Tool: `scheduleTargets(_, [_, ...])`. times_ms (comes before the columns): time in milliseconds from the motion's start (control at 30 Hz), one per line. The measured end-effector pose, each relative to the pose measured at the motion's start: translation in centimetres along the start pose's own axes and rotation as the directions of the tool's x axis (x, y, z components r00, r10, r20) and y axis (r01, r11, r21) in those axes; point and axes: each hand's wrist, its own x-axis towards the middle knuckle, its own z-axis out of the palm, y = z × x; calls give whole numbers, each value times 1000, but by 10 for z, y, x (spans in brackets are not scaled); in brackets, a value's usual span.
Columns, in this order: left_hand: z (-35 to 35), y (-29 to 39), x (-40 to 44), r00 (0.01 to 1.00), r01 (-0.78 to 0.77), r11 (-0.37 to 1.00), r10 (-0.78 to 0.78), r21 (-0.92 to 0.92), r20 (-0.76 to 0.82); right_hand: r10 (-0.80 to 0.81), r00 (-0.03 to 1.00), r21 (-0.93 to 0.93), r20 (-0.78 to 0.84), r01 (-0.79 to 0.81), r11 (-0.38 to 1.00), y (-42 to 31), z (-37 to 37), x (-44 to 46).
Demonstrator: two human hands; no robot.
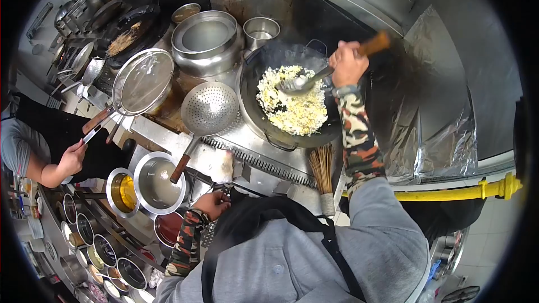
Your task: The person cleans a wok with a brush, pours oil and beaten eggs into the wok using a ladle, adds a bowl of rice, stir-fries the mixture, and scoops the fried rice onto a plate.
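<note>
My right hand (349, 63) is closed around the handle of a metal wok spatula (297, 85) with a wooden grip end. Its blade rests among fried rice (297, 116) with yellow egg bits, inside a dark wok (255, 67) on the stove. Motion slightly blurs the spatula. Low at the stove's front edge, my left hand (211, 204) has its fingers curled in; anything inside them is hidden. A crumpled white cloth (220, 165) lies just beyond that hand. To the wok's left sits a perforated metal strainer ladle (210, 108) with a wooden handle.
Behind stand a large steel pot (205, 39) and a small one (261, 29). A bamboo wok brush (321, 171) leans at the front. On the left, another person's hand (73, 159) grips a mesh strainer (144, 81). Steel pots (160, 184) and several ingredient containers stand lower left.
</note>
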Motion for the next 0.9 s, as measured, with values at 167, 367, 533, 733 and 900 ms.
scheduleTargets(167, [1,-3,1,998,28,998,-32,63,62,95,994,-59,-52,-98,993,8,9,11])
scheduleTargets(367, [-5,1,9,998,7,997,-11,80,55,89,995,23,-49,-88,996,36,19,-10])
scheduleTargets(533, [-24,25,3,999,-52,994,51,-98,-18,226,973,-80,51,-221,972,-51,2,-16])
scheduleTargets(733, [-25,113,71,686,-668,702,710,248,-163,104,994,-86,20,-102,991,1,-35,12])
scheduleTargets(900, [28,165,162,585,-666,535,807,520,-81,51,939,19,-339,-48,999,23,-30,-26])
